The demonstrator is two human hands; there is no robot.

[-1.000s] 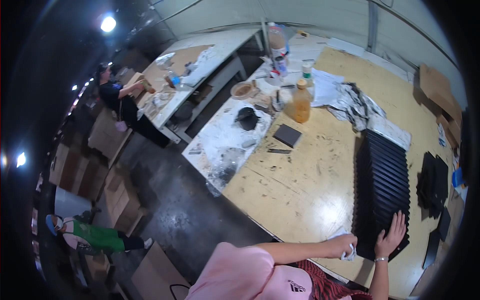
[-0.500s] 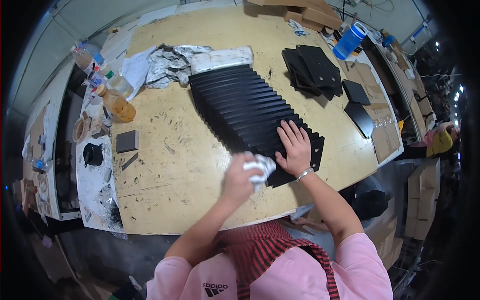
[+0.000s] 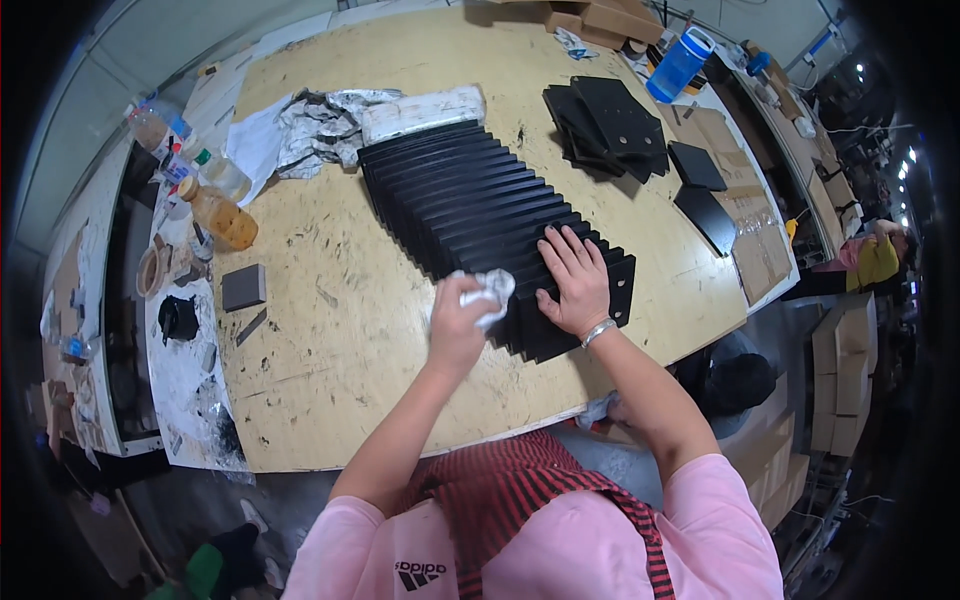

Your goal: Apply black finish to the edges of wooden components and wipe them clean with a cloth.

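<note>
A long row of overlapping black plates fans across the yellowish worktable, stepped like a staircase from the far middle down to the near right. My left hand is closed around a crumpled white rag, beside the near-left edge of the row. Flat on the plates at the near right end rests my right hand, fingers spread and pressing down. Round holes show in the endmost plate next to it. The rag hides part of the plate edges.
Beyond the row lie a smudged crumpled sheet and a white wrapped block. More black plates are stacked at the far right, near a blue water bottle. Several bottles and a grey block stand left. A person crouches beside the table.
My left hand has moved left and slightly up with the rag, along the plates' edge. My right hand stays on the plates. The whole view has shifted slightly.
</note>
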